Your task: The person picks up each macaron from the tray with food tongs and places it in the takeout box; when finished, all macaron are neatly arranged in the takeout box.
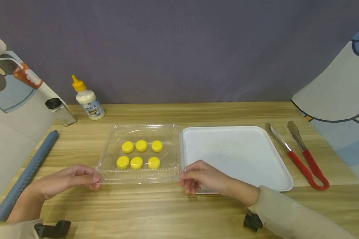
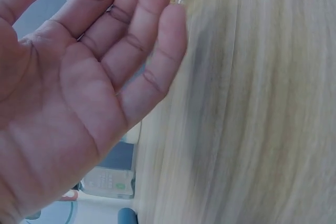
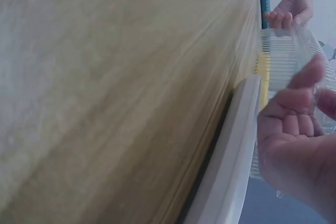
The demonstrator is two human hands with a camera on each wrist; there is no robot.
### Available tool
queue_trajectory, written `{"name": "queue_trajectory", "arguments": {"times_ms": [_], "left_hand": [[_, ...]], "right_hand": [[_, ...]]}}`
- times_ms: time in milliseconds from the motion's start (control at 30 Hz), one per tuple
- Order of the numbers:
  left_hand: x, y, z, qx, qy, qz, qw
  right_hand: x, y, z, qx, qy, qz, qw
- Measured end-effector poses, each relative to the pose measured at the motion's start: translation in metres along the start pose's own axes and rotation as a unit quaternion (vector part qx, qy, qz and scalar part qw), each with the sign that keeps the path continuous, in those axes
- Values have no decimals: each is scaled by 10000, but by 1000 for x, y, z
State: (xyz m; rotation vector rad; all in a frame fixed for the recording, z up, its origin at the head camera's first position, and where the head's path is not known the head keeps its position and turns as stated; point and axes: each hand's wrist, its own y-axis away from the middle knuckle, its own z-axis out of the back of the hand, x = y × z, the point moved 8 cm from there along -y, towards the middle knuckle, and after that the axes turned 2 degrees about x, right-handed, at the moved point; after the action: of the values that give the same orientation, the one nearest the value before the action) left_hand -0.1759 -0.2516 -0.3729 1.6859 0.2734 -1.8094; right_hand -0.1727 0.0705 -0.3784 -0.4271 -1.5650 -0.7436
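Note:
A clear plastic clamshell box (image 1: 143,130) lies shut on the wooden table and holds several round yellow pieces (image 1: 141,145) in two rows. My left hand (image 1: 94,181) pinches the box's near left corner, thumb on top and fingers beneath. My right hand (image 1: 183,177) pinches the near right corner with curled fingers. In the right wrist view the right hand (image 3: 299,114) is at the ribbed clear box edge (image 3: 283,56), with the left hand (image 3: 287,15) at the far corner. In the left wrist view the left hand (image 2: 105,61) shows its palm, fingertips at the box edge.
A white tray (image 1: 236,156) sits right beside the box, its rim (image 3: 231,156) under my right hand. Red-handled tongs (image 1: 299,159) lie farther right. A yellow-capped squeeze bottle (image 1: 88,99) and a black-lidded shaker (image 1: 59,111) stand at the back left; a grey roll (image 1: 27,172) lies along the left edge.

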Motion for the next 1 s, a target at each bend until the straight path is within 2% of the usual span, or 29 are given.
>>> {"name": "queue_trajectory", "arguments": {"times_ms": [267,367,500,733,867,1000], "left_hand": [[-2,-5,5,-87,-240,-117,9996],[-3,-6,6,-216,-247,-144,9994],[-1,-4,9,-419,-293,-85,9987],[1,-2,10,-404,-322,69,9986],[2,-1,11,-388,-366,143,9985],[1,-1,12,-393,-454,168,9981]], "right_hand": [[1,-1,6,-422,101,30,9991],[2,-2,7,-574,116,127,9982],[2,-3,6,-702,79,283,9971],[-1,-3,3,-988,-280,403,9939],[-3,-2,-2,-882,-616,607,9923],[-5,-3,-5,-602,-739,660,9933]]}}
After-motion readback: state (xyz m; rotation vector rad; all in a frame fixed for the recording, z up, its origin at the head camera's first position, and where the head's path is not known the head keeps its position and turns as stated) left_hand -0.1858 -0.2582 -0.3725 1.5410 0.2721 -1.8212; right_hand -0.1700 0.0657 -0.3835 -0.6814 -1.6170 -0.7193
